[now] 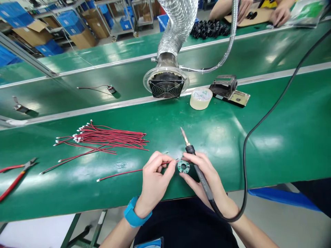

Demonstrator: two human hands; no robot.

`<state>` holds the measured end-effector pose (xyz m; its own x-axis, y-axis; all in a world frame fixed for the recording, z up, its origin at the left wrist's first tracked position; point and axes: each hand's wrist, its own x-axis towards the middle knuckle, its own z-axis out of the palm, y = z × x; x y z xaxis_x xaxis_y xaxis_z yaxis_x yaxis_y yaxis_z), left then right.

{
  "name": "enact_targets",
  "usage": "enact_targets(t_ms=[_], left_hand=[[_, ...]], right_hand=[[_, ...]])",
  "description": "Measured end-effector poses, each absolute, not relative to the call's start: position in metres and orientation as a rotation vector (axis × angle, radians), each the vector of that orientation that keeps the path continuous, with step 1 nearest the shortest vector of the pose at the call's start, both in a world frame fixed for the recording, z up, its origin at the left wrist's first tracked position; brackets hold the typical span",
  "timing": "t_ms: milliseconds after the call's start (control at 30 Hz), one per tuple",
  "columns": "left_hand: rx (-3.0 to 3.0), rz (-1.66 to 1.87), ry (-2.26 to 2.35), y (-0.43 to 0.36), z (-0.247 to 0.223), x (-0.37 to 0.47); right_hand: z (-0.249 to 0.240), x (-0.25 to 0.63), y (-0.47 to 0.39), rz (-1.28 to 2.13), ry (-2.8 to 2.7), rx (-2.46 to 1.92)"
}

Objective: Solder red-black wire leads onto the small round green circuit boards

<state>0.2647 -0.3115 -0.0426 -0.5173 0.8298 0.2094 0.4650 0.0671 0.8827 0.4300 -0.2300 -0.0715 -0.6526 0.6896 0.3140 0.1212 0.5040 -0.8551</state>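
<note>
My left hand [158, 172], with a blue band [136, 212] at the wrist, pinches a red wire [121, 174] near its end. The wire trails left to a small white connector. Between thumb and fingertips, my right hand [204, 172] holds a small ring-shaped circuit board [183, 166]. A soldering iron [198, 160] also rests in that hand, tip pointing up and away. The wire's end lies close to the board's left edge; whether they touch I cannot tell. Left of my hands lies a bundle of red wires [111, 136] with white connectors.
Red-handled cutters [19, 177] lie at the far left. Beyond my hands are a fume extractor [167, 84], a roll of tape [201, 99] and an iron stand [230, 90]. A black cable [245, 151] loops on the right. Another person's hands [280, 15] work across the bench.
</note>
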Motion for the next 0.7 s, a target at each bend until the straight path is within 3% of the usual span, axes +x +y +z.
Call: enact_targets(t_ms=[467, 700], left_hand=[[1.459, 1.319, 2.047, -0.313, -0.046, 0.284], [1.506, 1.309, 2.092, -0.312, -0.049, 0.29]], right_hand=[[-0.07, 0.462, -0.24, 0.804, -1.773, -0.873], [-0.086, 0.477, -0.248, 0.887, -1.575, -0.924]])
